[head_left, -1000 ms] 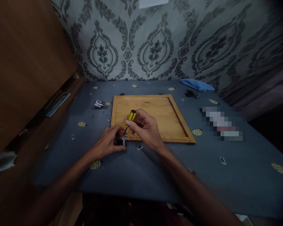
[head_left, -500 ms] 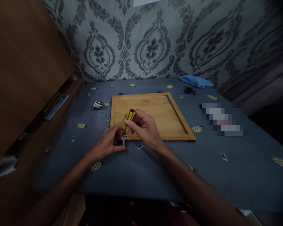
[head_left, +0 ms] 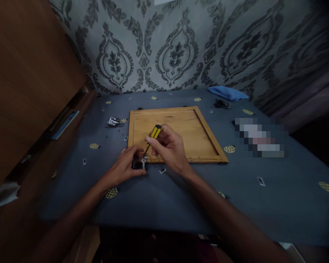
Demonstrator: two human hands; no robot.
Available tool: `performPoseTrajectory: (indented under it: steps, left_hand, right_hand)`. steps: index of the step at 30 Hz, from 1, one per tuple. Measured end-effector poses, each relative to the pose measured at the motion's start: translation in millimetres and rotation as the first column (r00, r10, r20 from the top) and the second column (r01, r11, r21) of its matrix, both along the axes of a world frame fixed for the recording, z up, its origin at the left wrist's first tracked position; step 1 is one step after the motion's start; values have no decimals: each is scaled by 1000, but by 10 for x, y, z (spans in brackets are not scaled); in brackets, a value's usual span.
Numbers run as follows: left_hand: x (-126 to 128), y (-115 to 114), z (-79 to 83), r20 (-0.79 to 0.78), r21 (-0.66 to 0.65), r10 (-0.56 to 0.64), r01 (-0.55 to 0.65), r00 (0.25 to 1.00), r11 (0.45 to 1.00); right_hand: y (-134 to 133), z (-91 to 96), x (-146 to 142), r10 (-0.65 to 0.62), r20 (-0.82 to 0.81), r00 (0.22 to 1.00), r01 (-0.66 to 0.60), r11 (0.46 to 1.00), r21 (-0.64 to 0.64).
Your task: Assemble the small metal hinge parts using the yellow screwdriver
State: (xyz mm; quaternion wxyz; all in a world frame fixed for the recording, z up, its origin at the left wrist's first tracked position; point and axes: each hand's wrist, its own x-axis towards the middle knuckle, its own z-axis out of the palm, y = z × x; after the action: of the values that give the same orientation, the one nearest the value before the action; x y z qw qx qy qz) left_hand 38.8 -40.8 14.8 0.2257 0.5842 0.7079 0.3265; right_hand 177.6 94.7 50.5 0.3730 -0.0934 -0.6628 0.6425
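Observation:
In my right hand (head_left: 168, 146) is a screwdriver (head_left: 155, 132) with a yellow and black handle, gripped between thumb and fingers. It leans to the right, and its shaft runs down to a small metal hinge (head_left: 144, 162) with a dark part beside it. My left hand (head_left: 124, 166) curls round that hinge, thumb below and fingers above, at the near left corner of a framed wooden panel (head_left: 175, 126). The panel lies flat, and small dark holes show along its near edge. Whether the screwdriver's tip touches a screw is too small to tell.
More metal hinge pieces (head_left: 114, 122) and a few small screws (head_left: 124, 135) lie left of the panel. Behind it on the right are a blue cloth (head_left: 228, 93) and a black object (head_left: 221, 104). A blurred-out item (head_left: 259, 138) lies at right. A brown cabinet (head_left: 30, 73) borders the left.
The screwdriver's handle has tilted further right and risen slightly with my right hand. My left hand keeps its place on the hinge.

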Motion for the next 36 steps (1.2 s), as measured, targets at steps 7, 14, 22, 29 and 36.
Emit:
performPoseTrajectory:
  steps: [7, 14, 22, 29, 36]
  left_hand:
    - [1, -2, 5, -4, -2, -1, 1, 1000, 1000]
    - [-8, 0, -12, -17, 3, -12, 12, 1000, 1000]
    - [-3, -6, -28, -12, 7, 1, -1, 1000, 1000]
    - [-9, -7, -12, -12, 1, -11, 11, 1000, 1000]
    - [13, -18, -9, -16, 11, 15, -14, 1000, 1000]
  right_hand:
    - [-8, -22, -13, 26, 17, 1000, -25, 1000, -14]
    - [-13, -34, -15, 22, 54, 998, -22, 1000, -11]
    - [22, -33, 22, -3, 137, 991, -10, 996, 94]
    - [54, -8, 49, 39, 172, 984, -71, 981, 182]
    - [26, -35, 40, -78, 171, 982, 42, 977, 208]
